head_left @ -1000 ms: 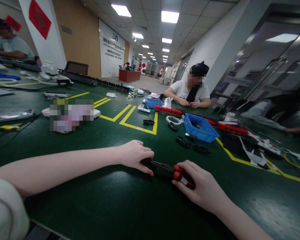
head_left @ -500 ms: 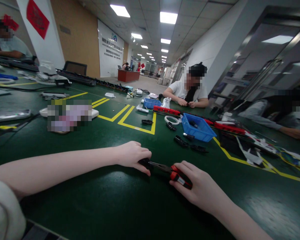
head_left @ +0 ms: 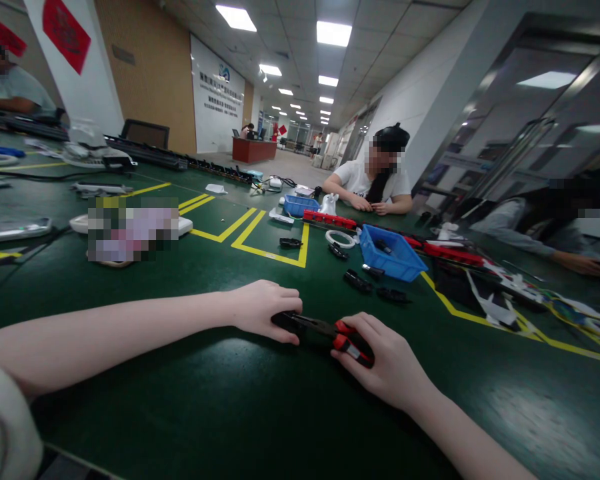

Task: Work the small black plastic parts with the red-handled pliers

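My left hand (head_left: pixel 265 310) is closed around a small black part (head_left: pixel 286 321) just above the green table, thumb below it and fingers above. From the right, my right hand (head_left: pixel 385 357) grips the red and black handles of long-nosed pliers (head_left: pixel 347 341). The pliers' dark jaws point left and reach the black part; whether they clamp it is too dark to tell. Beyond my hands lie loose black parts (head_left: pixel 357 281) beside a blue basket (head_left: pixel 390 253), and another black part (head_left: pixel 291 243) lies inside a yellow tape outline.
On the green table (head_left: pixel 220 413), a blurred-out flat object (head_left: pixel 133 233) lies left, near a phone (head_left: pixel 15 230). A white cable coil (head_left: pixel 341 239) and red strips (head_left: pixel 330 220) lie beyond. Cables and black strips sit far right. A person (head_left: pixel 375 173) sits opposite; others sit at both sides.
The pliers and my right hand have shifted slightly left, closer to the black part. The black part shows more in my left hand. The whole view has moved slightly.
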Tool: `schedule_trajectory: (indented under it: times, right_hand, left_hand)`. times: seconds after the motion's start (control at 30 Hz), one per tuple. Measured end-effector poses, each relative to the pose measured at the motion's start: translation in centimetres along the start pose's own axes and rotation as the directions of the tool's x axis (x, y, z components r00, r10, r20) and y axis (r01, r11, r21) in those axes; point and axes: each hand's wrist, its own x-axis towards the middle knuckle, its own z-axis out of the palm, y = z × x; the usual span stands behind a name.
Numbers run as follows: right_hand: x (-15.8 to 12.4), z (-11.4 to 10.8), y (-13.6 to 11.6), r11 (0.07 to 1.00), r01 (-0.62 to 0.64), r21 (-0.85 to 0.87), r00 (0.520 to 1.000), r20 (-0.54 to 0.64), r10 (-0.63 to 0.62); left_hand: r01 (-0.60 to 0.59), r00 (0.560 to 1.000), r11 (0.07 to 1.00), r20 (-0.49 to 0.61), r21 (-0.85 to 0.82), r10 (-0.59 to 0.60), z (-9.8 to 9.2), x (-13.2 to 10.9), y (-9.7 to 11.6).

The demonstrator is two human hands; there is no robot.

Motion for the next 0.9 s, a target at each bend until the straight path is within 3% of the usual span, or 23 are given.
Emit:
schedule_trajectory:
  times: [0.17,0.47,0.7,0.9]
  right_hand:
    - [0.1,0.0,1.7,0.99,0.06,-0.129,0.993,-0.096,-0.073]
    - [0.1,0.4,3.0,0.923,0.209,-0.324,0.96,-0.11,-0.256]
    - [0.2,0.0,2.8,0.935,0.183,-0.304,0.972,-0.089,-0.219]
    - [0.1,-0.3,2.2,0.966,0.14,-0.217,0.987,-0.049,-0.154]
  left_hand:
    - [-0.05,0.999,0.998,0.004,-0.025,0.05,-0.2,0.1,-0.1]
    - [-0.128,0.992,0.984,-0.004,-0.125,0.129,-0.4,0.0,-0.6]
    - [-0.17,0.984,0.953,0.011,-0.25,0.179,-0.4,0.0,-0.8]
    - [-0.048,0.998,0.967,0.016,-0.248,0.054,-0.4,0.0,-0.6]
